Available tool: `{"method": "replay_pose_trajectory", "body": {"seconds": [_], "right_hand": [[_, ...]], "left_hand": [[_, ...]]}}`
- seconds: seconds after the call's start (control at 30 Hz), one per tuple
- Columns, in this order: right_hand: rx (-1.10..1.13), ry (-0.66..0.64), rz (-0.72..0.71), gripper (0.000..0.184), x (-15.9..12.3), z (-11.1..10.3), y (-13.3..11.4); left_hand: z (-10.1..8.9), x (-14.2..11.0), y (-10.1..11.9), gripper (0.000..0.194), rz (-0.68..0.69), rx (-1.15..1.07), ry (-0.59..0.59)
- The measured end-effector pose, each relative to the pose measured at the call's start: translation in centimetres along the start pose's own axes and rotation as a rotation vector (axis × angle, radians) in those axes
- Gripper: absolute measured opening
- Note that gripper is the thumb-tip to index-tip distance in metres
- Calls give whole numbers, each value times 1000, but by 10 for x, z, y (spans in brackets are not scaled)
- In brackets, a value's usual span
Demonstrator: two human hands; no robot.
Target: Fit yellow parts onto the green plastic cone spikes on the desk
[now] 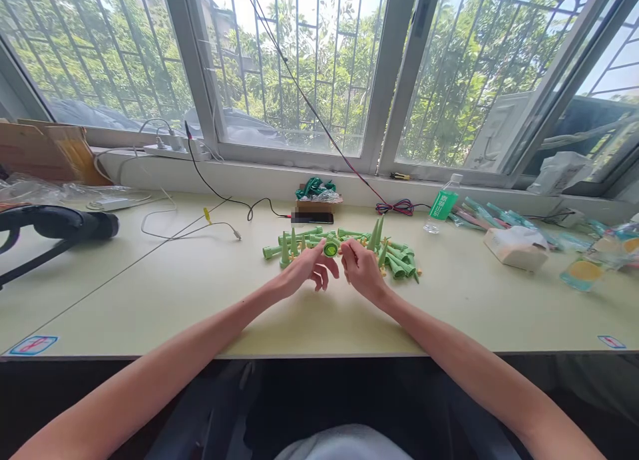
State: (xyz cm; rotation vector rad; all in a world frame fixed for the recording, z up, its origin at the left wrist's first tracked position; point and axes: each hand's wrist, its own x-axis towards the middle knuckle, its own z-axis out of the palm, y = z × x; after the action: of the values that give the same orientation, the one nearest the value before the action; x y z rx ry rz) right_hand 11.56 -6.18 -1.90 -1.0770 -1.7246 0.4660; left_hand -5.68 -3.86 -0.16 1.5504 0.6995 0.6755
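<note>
Between my two hands is a green hollow cone-shaped piece [330,249], its round open end facing me. My left hand [310,268] pinches it between thumb and forefinger, while the other fingers hang loosely below. Close to its right side, my right hand [360,267] is closed, fingertips pressed together; whatever they hold is too small to make out. Beyond and beside both hands lie several similar green cones [399,260], some standing point up, others on their sides. Small yellow bits [419,271] are scattered among them.
Behind the cones, a phone [319,218] lies before a small box with green wrapping [316,189]. To the right stand a water bottle [442,205] and a tissue pack [516,247]. Cables [200,228] and a black headset-like object [60,227] occupy the left.
</note>
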Motion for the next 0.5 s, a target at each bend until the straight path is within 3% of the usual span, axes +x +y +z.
{"method": "replay_pose_trajectory", "body": {"seconds": [0.5], "right_hand": [[-33, 29, 2, 38, 2, -1, 0]], "left_hand": [[4, -2, 3, 46, 98, 62, 19]]}}
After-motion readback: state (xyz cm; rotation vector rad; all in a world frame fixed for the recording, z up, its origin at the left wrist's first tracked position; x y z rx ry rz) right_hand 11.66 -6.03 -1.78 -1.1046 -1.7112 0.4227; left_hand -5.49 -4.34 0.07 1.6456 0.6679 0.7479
